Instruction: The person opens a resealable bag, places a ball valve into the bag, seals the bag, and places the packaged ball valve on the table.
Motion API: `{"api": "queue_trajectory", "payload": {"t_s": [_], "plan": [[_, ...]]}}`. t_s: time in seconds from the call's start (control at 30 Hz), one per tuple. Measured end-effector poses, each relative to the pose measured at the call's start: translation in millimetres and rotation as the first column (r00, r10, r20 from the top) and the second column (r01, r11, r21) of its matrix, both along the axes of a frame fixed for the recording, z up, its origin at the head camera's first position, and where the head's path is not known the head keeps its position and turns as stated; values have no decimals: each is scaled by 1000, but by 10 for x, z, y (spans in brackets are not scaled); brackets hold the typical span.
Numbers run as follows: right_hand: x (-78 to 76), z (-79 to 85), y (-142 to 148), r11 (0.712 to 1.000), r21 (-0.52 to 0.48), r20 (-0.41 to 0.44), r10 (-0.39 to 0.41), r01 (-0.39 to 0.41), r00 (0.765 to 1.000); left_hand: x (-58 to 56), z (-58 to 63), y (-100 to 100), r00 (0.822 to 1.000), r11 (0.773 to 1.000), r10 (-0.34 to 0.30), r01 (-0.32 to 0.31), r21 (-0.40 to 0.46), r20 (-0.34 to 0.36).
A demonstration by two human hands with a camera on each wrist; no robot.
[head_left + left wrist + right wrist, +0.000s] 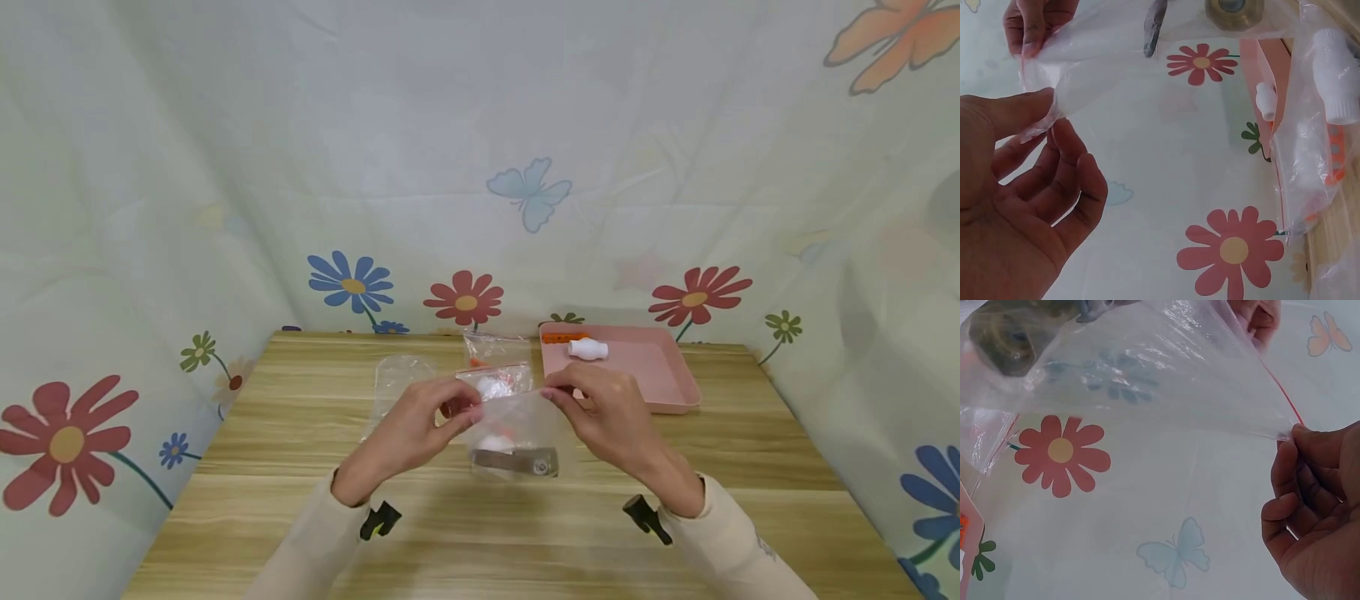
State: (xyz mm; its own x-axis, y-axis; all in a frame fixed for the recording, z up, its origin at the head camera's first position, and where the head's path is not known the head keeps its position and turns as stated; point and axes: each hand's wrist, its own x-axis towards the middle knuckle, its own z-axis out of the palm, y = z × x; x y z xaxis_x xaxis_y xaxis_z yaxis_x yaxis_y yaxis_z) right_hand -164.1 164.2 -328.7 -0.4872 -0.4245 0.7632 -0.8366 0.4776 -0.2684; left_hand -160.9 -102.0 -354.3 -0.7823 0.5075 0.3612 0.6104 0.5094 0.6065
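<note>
Left hand (pixel 408 429) and right hand (pixel 609 410) pinch the mouth of a clear zip-lock bag (pixel 521 418) between them, above the counter (pixel 517 533); it contains a metal piece (pixel 517 462). Pink tray (pixel 660 375): two o'clock from the bag.

Cream sleeves (pixel 313 533), grey print (pixel 767 547) on right; black wrist devices (pixel 381 520).

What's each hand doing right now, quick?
Left hand: closed, pinching the clear bag near one top corner.
Right hand: closed, pinching the same bag near its other top corner.
</note>
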Motion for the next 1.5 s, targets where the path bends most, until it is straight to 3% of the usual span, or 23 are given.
{"api": "queue_trajectory", "payload": {"t_s": [0.17, 0.3, 0.63, 0.9, 1.13, 1.37, 1.5], "plan": [[-9, 5, 26, 999, -10, -3, -34, 34, 999, -10, -54, -92, 999, 999, 0, 1, -37, 37], [-7, 5, 54, 999, -2, 16, -52, 52, 999, -6, -62, -151, 999, 1000, 14, -14, -2, 46], [-19, 20, 107, 998, -59, 35, -32, 34, 999, 33, 29, -217, 995, 987, 80, -71, 147, -61], [-22, 39, 73, 996, -88, 20, 24, -22, 1000, 15, -11, -241, 996, 991, 84, -84, 104, 6], [-18, 14, 61, 995, -99, 18, 21, -19, 1000, 27, -21, -255, 997, 994, 55, -49, 101, -59], [-16, 39, 44, 994, -101, 9, 32, -31, 999, 38, -19, -282, 996, 990, 85, -80, 118, -40], [-16, 40, 46, 994, -101, 2, 30, -30, 1000, 40, -17, -282, 994, 990, 87, -80, 112, -64]]}}
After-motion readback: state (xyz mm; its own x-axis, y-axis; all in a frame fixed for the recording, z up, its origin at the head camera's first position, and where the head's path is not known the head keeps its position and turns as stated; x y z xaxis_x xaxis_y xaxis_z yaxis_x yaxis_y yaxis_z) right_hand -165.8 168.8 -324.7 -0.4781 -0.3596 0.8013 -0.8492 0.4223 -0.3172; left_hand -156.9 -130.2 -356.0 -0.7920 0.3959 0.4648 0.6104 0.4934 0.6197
